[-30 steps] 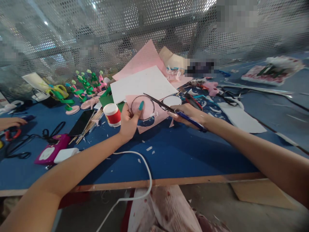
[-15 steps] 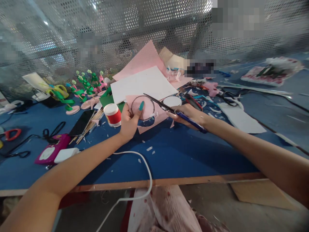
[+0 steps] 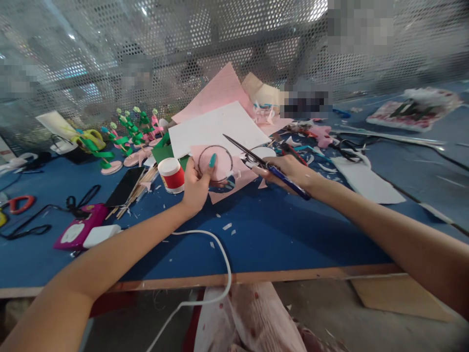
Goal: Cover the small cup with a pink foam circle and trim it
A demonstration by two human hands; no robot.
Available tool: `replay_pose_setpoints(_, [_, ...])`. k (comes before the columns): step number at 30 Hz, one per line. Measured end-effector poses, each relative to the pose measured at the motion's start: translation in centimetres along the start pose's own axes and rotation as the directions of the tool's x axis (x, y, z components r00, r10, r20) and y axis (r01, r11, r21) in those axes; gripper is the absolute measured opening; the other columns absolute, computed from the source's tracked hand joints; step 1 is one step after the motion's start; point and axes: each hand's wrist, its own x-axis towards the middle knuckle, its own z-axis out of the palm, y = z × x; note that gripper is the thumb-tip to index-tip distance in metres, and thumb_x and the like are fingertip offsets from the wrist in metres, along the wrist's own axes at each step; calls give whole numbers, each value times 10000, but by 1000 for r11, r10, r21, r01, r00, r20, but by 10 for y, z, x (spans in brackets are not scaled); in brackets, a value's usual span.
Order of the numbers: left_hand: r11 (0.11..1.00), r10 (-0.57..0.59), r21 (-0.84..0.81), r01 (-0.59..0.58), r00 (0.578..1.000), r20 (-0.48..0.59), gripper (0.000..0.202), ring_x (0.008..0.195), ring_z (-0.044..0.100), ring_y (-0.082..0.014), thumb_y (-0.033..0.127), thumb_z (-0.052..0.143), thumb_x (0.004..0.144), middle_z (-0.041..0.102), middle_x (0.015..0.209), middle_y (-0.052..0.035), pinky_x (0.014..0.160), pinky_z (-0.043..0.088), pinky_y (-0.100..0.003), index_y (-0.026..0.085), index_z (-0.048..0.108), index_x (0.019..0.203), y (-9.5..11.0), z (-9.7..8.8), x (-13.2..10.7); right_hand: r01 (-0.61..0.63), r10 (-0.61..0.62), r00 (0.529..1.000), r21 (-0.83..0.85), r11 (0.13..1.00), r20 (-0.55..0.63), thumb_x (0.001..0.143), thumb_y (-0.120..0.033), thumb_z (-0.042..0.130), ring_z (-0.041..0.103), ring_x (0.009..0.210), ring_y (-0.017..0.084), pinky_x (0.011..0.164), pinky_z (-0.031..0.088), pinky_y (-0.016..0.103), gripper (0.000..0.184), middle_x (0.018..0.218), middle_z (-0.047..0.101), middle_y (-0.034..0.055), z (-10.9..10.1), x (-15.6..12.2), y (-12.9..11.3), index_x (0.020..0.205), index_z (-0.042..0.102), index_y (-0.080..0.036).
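Note:
My left hand (image 3: 198, 183) pinches a piece of pink paper (image 3: 220, 167) with a dark circle drawn on it; the thumb lies on top, inside the circle, and fingertips show beneath the lower edge. In my right hand (image 3: 287, 171) is a pair of scissors (image 3: 252, 155) with dark blades and blue handles. Their blades point up and left, just right of the drawn circle. A larger pink offcut (image 3: 238, 186) with a curved cut-out lies below the held piece. Behind the blades a white round lid or disc (image 3: 264, 152) is partly hidden.
A red-and-white tub (image 3: 171, 175) stands left of my left hand. White sheet (image 3: 216, 128) and pink sheet (image 3: 216, 93) lie behind. Green-and-pink paper flowers (image 3: 135, 124), wooden sticks (image 3: 137, 190), a purple box (image 3: 82, 227) and a white cable (image 3: 220, 244) are about. Paper scraps litter the table.
The scissors have moved slightly away from the drawn circle, and their blades have swung a little. My left hand has turned the pink paper slightly; its lower fingertips now show.

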Motion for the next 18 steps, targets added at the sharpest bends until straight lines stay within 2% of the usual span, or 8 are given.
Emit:
replay_pose_setpoints(2, [995,-87,-38,89,995,45,403,833,693,-231,440,693,703,613,793,-13,675,603,-342,207,431,901,0,0,-1,-5,5,1000,-17,1000,4,791,-705,323,422,489,110,493,278,249,536,527,444,8,0,0,3,603,380,-206])
replay_pose_setpoints(4, [991,-124,-48,128,989,81,443,777,701,-232,444,706,688,620,850,-27,598,609,-328,217,428,948,1,0,-2,-2,2,999,-16,1000,32,802,-680,345,438,497,117,497,282,247,511,528,448,8,1,0,3,620,390,-205])
replay_pose_setpoints(7, [991,-122,-39,126,987,101,477,704,700,-216,442,725,665,618,890,-38,528,604,-298,222,435,974,1,0,-2,13,-14,997,13,1000,82,810,-651,375,458,517,124,507,295,242,475,550,466,8,-1,-2,1,670,422,-200])
replay_pose_setpoints(11, [995,-92,-37,96,993,78,445,634,682,-178,414,731,669,607,873,-31,531,611,-301,213,448,948,0,0,0,7,-13,995,59,998,102,859,-598,341,436,504,112,519,293,242,435,538,435,-12,-5,-5,-6,690,399,-202])
replay_pose_setpoints(15, [997,-68,-42,70,997,43,422,538,635,-125,412,737,661,568,775,6,515,608,-295,201,445,882,-1,-1,0,24,-36,993,106,994,114,873,-605,295,427,502,107,515,287,243,448,524,400,-24,-9,-6,-11,674,368,-209])
replay_pose_setpoints(18, [997,-71,-37,72,997,33,432,541,638,-131,419,745,648,538,722,22,504,605,-285,197,442,861,0,-1,0,53,-66,990,107,993,121,879,-596,302,412,499,101,516,279,242,444,520,363,-38,-11,-6,-15,672,371,-209])
